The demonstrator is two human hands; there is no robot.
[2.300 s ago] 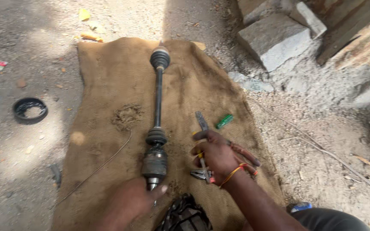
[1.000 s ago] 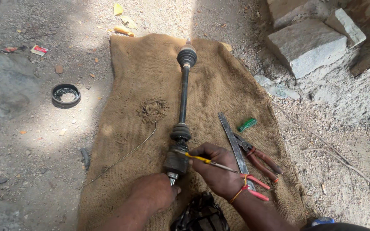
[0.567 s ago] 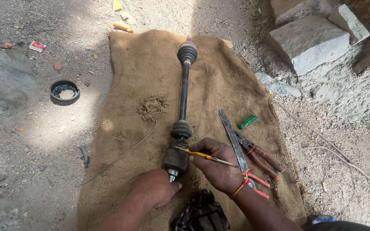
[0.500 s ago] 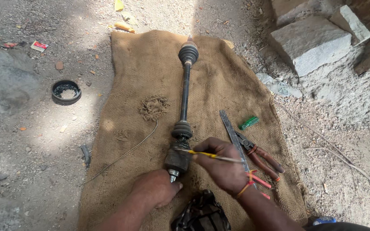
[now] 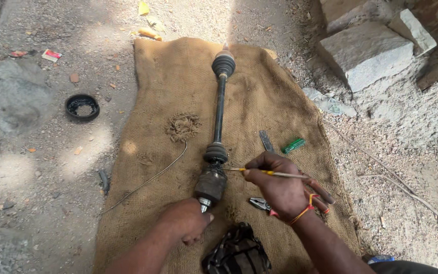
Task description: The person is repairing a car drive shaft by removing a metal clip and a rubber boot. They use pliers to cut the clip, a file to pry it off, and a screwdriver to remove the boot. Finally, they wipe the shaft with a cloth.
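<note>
The right hand [image 5: 280,190] pinches a thin yellow screwdriver [image 5: 267,173], its tip now touching the near joint of the axle shaft [image 5: 219,114], closer than a second ago. The left hand [image 5: 186,220] still grips the shaft's near end on the burlap sack [image 5: 178,76].

Left hand [image 5: 186,220] on drive shaft [image 5: 218,127]; right hand [image 5: 280,185] gripping screwdriver [image 5: 267,173].

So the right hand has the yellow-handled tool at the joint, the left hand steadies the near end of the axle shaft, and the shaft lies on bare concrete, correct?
Not quite. In the head view the axle shaft lies on a brown burlap sack, not on bare concrete. The rest holds: the right hand has the yellow-handled tool at the joint, and the left hand steadies the near end.
</note>
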